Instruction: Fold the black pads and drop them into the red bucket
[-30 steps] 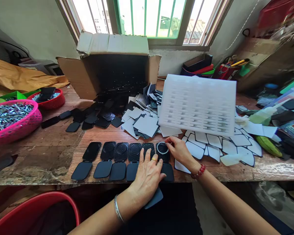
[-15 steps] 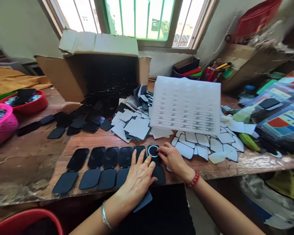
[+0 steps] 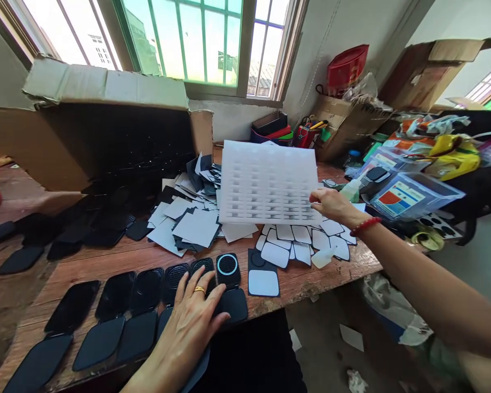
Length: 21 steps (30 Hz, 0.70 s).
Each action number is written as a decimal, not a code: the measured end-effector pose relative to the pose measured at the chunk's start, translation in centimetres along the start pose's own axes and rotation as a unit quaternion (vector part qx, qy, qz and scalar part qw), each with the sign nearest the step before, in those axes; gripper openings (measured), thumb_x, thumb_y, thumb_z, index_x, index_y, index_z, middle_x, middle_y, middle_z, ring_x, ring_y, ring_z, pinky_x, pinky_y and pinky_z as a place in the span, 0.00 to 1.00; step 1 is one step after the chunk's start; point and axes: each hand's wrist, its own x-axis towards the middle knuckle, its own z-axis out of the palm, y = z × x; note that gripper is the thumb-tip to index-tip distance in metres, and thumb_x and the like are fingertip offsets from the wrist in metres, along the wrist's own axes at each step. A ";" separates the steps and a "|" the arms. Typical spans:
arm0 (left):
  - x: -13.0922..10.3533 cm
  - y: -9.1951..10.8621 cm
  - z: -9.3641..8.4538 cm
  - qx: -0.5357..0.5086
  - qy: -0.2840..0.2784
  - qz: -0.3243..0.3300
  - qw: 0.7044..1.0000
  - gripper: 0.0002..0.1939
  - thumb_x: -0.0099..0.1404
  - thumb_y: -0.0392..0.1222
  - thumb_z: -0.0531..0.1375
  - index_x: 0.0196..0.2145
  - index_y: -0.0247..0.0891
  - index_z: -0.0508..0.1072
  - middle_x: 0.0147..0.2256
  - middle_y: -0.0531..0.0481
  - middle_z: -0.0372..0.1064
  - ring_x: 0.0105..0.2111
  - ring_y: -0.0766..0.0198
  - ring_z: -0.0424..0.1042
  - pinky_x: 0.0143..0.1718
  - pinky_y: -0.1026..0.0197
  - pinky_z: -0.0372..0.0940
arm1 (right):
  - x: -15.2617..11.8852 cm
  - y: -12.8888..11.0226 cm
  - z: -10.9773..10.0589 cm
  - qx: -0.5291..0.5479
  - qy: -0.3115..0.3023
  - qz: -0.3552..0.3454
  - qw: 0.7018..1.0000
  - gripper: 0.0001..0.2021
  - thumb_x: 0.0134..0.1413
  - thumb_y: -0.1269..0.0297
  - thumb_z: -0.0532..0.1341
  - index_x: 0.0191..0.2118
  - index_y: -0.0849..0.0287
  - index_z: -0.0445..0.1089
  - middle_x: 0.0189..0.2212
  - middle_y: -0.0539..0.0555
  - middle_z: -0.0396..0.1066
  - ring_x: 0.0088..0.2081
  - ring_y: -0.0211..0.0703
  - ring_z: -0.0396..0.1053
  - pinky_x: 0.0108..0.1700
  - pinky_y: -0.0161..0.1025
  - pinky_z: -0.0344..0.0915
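Note:
My left hand (image 3: 192, 311) lies with fingers spread over the row of open black compacts (image 3: 147, 289) at the table's front edge. At the right end of the row, one open compact (image 3: 228, 278) shows a pale ring (image 3: 228, 265) in its upper half. My right hand (image 3: 329, 203), its fingers pressed together, is at the right edge of a white translucent sheet (image 3: 269, 183); what it pinches, if anything, is too small to make out. Beside the row lies a dark card (image 3: 263, 261) with a white rounded panel (image 3: 263, 283).
A large cardboard box (image 3: 118, 87) stands at the back left, with black pieces before it. White and dark cards (image 3: 196, 228) are heaped mid-table. White rounded pieces (image 3: 275, 254) lie below the sheet. Plastic bins (image 3: 409, 191) and a bottle (image 3: 352, 158) are at right.
The view has turned to the right. My right hand has left the ringed compact and moved to the sheet's right edge. My left hand stays over the compacts.

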 end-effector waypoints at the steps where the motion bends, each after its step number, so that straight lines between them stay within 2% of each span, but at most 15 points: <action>1: -0.2 -0.2 -0.1 -0.003 0.010 -0.001 1.000 0.17 0.62 0.41 0.62 0.49 0.44 0.73 0.54 0.40 0.68 0.58 0.42 0.63 0.57 0.35 0.59 | 0.3 0.6 0.3 -0.007 -0.005 -0.003 1.000 0.08 0.40 0.76 0.61 0.20 0.56 0.64 0.24 0.52 0.68 0.28 0.43 0.63 0.33 0.40 0.61; 5: -1.4 -1.4 -0.3 -0.008 0.033 -0.003 0.999 0.16 0.64 0.44 0.61 0.50 0.44 0.72 0.49 0.43 0.70 0.53 0.45 0.67 0.56 0.38 0.61 | 0.4 1.3 2.0 -0.023 -0.020 -0.019 0.999 0.09 0.39 0.74 0.62 0.20 0.56 0.62 0.25 0.51 0.67 0.27 0.42 0.61 0.32 0.40 0.60; 7: -2.1 -2.1 -0.3 -0.003 0.041 -0.021 0.999 0.16 0.65 0.45 0.59 0.51 0.43 0.72 0.49 0.42 0.69 0.54 0.45 0.66 0.56 0.38 0.60 | 0.3 1.5 2.1 -0.026 -0.021 -0.026 0.999 0.10 0.40 0.74 0.62 0.19 0.55 0.61 0.25 0.52 0.67 0.26 0.42 0.61 0.32 0.41 0.60; 12: -3.4 -3.1 -1.0 0.009 0.030 -0.074 0.997 0.16 0.65 0.44 0.60 0.50 0.40 0.72 0.49 0.41 0.69 0.53 0.45 0.65 0.56 0.37 0.61 | -0.4 0.8 -1.0 -0.022 0.015 -0.040 0.999 0.10 0.49 0.67 0.60 0.20 0.52 0.61 0.26 0.55 0.67 0.29 0.49 0.63 0.35 0.47 0.60; 13: -3.6 -3.1 -1.3 0.009 0.021 -0.084 0.996 0.16 0.65 0.42 0.61 0.50 0.39 0.73 0.49 0.40 0.69 0.53 0.45 0.65 0.56 0.37 0.61 | -0.7 0.0 -1.8 -0.015 0.035 -0.044 0.998 0.09 0.52 0.64 0.59 0.22 0.51 0.62 0.26 0.56 0.67 0.30 0.50 0.64 0.36 0.49 0.60; 15: -3.7 -2.9 -1.9 0.006 -0.003 -0.106 0.994 0.17 0.63 0.40 0.63 0.50 0.38 0.73 0.49 0.40 0.68 0.54 0.45 0.65 0.57 0.37 0.61 | -1.7 -2.4 -2.6 0.027 0.124 -0.032 0.991 0.09 0.55 0.56 0.58 0.26 0.49 0.64 0.26 0.55 0.68 0.29 0.52 0.66 0.36 0.51 0.61; 17: -3.6 -2.6 -2.4 0.005 -0.025 -0.131 0.991 0.18 0.62 0.39 0.64 0.50 0.40 0.73 0.50 0.41 0.67 0.56 0.45 0.63 0.58 0.36 0.59 | -3.0 -6.1 -2.1 0.115 0.156 0.010 0.981 0.10 0.54 0.49 0.60 0.34 0.49 0.68 0.27 0.55 0.70 0.27 0.52 0.67 0.34 0.51 0.63; 19: -3.5 -2.3 -2.6 0.008 -0.038 -0.153 0.988 0.19 0.62 0.40 0.65 0.52 0.42 0.73 0.51 0.41 0.67 0.57 0.45 0.62 0.59 0.36 0.58 | -4.2 -10.3 -0.3 0.257 0.052 0.022 0.965 0.16 0.52 0.47 0.62 0.42 0.51 0.68 0.29 0.55 0.72 0.27 0.49 0.69 0.31 0.48 0.67; 21: -3.3 -2.0 -2.5 0.012 -0.044 -0.168 0.985 0.21 0.62 0.42 0.65 0.53 0.45 0.73 0.52 0.41 0.66 0.57 0.44 0.61 0.59 0.35 0.57 | -5.2 -14.5 2.6 0.356 -0.065 0.011 0.932 0.18 0.50 0.48 0.63 0.41 0.56 0.70 0.28 0.54 0.73 0.24 0.44 0.68 0.26 0.43 0.67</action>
